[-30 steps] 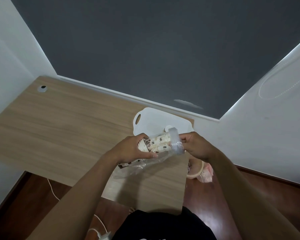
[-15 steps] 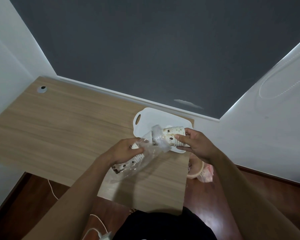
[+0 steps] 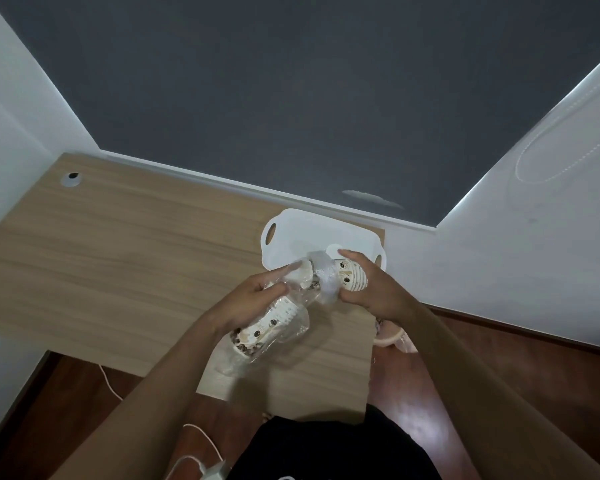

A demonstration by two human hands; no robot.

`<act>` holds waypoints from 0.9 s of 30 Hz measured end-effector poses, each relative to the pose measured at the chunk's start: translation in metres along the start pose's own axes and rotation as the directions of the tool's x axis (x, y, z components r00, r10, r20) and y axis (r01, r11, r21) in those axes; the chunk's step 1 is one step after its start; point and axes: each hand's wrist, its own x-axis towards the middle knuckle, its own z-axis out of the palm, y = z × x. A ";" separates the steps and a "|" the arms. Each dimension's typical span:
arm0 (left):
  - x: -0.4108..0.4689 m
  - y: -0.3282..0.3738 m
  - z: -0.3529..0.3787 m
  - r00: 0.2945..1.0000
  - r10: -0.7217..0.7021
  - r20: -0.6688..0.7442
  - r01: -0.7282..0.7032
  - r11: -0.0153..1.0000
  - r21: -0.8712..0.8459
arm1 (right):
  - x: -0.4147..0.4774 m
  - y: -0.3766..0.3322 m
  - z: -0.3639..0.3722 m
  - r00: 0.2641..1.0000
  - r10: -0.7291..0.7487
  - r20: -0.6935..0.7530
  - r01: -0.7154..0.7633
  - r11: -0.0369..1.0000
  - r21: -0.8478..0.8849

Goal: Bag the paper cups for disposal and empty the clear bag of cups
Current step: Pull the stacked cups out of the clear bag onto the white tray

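A clear plastic bag (image 3: 293, 327) holds a stack of white paper cups (image 3: 262, 332) printed with brown coffee beans. My left hand (image 3: 253, 299) grips the bag around that stack, above the wooden desk. My right hand (image 3: 368, 289) is closed on a second group of paper cups (image 3: 352, 276) sticking out of the bag's crumpled open mouth (image 3: 323, 280), just over the near edge of a white tray (image 3: 302, 233). The two groups of cups are apart, with bunched plastic between them.
The wooden desk (image 3: 118, 265) runs left to a white cable grommet (image 3: 71, 178). A dark wall lies behind, white walls at both sides. On the wooden floor right of the desk sits a pinkish bin with a bag (image 3: 394, 336). A white cable (image 3: 108, 382) trails under the desk.
The stack has come apart: my right hand has drawn some cups out through the bag's mouth toward the tray, while my left hand and the bagged cups dropped lower and nearer to me.
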 end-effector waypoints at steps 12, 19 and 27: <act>0.023 0.007 0.003 0.996 -0.058 -0.063 0.044 0.978 -0.203 | 0.040 0.008 0.010 0.951 0.032 -0.308 -0.099 0.974 -0.203; 0.029 -0.011 0.000 0.989 -0.138 -0.044 0.103 0.886 -0.453 | 0.078 0.017 -0.001 0.915 0.196 -0.352 -0.141 0.974 0.176; 0.036 -0.037 -0.001 0.980 -0.197 0.035 0.183 0.813 -0.553 | 0.121 0.036 0.018 0.909 0.257 -0.329 -0.167 0.946 0.278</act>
